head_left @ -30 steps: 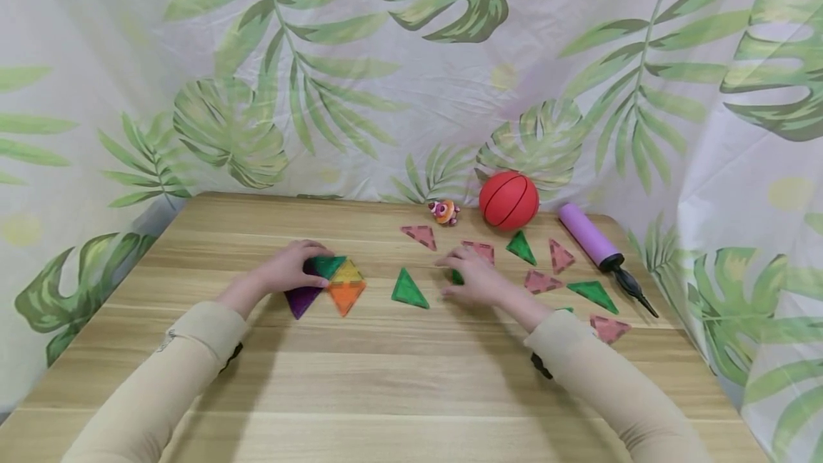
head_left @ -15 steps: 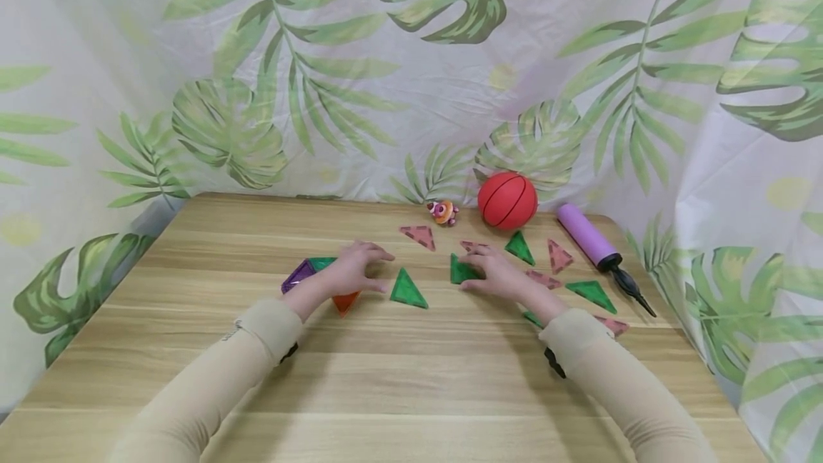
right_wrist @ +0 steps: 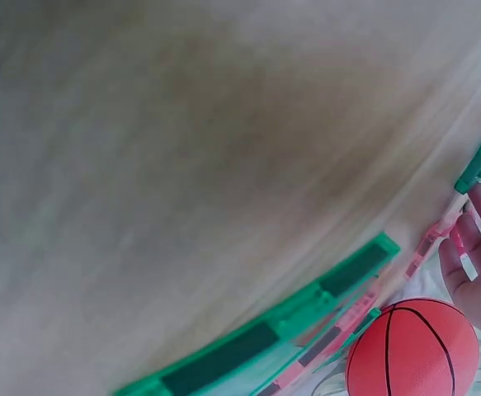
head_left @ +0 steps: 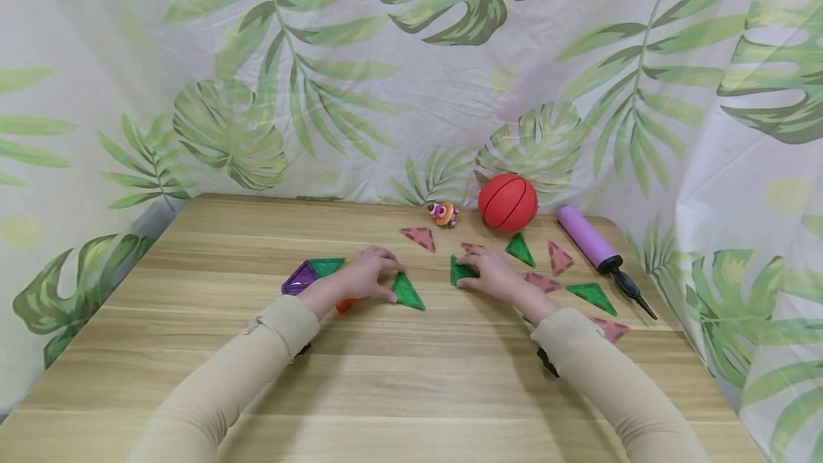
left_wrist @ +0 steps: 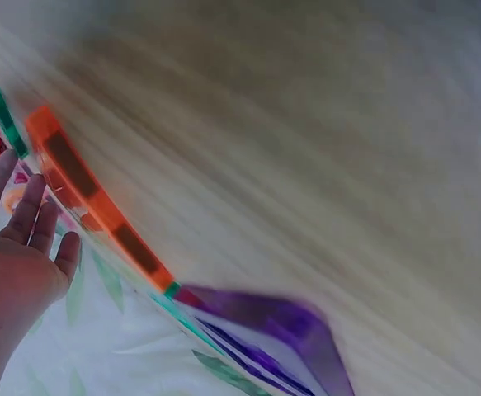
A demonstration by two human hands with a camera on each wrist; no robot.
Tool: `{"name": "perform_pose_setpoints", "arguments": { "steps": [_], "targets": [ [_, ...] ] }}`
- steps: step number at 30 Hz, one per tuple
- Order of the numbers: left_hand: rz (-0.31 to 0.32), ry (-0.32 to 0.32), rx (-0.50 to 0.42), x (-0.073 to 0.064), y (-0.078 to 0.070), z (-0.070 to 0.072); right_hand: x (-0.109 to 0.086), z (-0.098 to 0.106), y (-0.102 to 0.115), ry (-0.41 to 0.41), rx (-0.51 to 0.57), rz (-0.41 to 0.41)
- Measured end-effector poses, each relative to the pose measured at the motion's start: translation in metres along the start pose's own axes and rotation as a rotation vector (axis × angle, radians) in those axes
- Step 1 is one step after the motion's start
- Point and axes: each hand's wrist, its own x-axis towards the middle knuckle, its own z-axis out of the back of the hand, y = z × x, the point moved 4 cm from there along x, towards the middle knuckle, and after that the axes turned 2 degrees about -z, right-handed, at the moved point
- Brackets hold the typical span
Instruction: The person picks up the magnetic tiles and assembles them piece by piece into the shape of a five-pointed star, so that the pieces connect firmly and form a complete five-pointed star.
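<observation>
In the head view my left hand (head_left: 369,274) pinches a translucent green triangular magnetic tile (head_left: 409,293) by its left side, with thumb and fingertips at its edges. My right hand (head_left: 491,271) grips another green triangular tile (head_left: 458,271), which is partly hidden under the fingers. Behind the left wrist lies a joined group: a purple tile (head_left: 299,279), a teal tile (head_left: 328,266) and an orange tile (head_left: 345,306). The forearm covers part of this group. In the left wrist view the orange tile (left_wrist: 100,206) and purple tile (left_wrist: 281,322) show edge-on.
Pink triangular tiles (head_left: 419,237) and more green tiles (head_left: 591,296) lie scattered to the right. At the back stand a small toy figure (head_left: 444,213) and a red ball (head_left: 508,203). A purple hand pump (head_left: 591,238) lies near the table's right edge.
My left hand has moved right from the joined tiles to the green tile, which has shifted slightly. My right hand has moved a little right, with its green tile showing more.
</observation>
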Motion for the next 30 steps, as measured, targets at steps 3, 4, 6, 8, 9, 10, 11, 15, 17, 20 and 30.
{"name": "perform_pose_setpoints", "arguments": {
  "steps": [3,4,6,8,9,10,11,15,17,20,30],
  "targets": [
    [-0.006,0.005,0.018,-0.002,0.005,0.001,-0.001,0.001,0.003,0.023,0.013,0.034],
    [-0.008,0.006,0.024,-0.003,0.007,0.001,-0.002,0.001,0.004,0.038,0.021,0.047],
    [-0.022,0.000,0.031,-0.005,0.011,0.002,-0.004,0.001,0.006,0.067,0.021,0.082],
    [-0.029,-0.006,0.038,-0.007,0.015,0.003,-0.006,-0.001,0.008,0.096,0.023,0.120],
    [-0.032,-0.011,0.040,-0.009,0.016,0.003,-0.007,-0.002,0.008,0.107,0.020,0.136],
    [-0.032,-0.014,0.039,-0.010,0.018,0.004,-0.008,-0.003,0.009,0.115,0.020,0.158],
    [-0.036,-0.022,0.041,-0.011,0.019,0.004,-0.009,-0.003,0.010,0.120,0.018,0.182],
    [-0.037,-0.026,0.021,-0.017,0.022,0.007,-0.014,-0.006,0.016,0.164,0.050,0.260],
    [-0.038,-0.022,0.000,-0.018,0.023,0.007,-0.017,-0.006,0.018,0.199,0.071,0.281],
    [-0.029,-0.013,-0.027,-0.020,0.024,0.006,-0.019,-0.005,0.020,0.240,0.095,0.295],
    [-0.005,-0.005,-0.024,-0.021,0.025,0.004,-0.029,-0.001,0.032,0.110,0.085,0.190]
  ]
}}
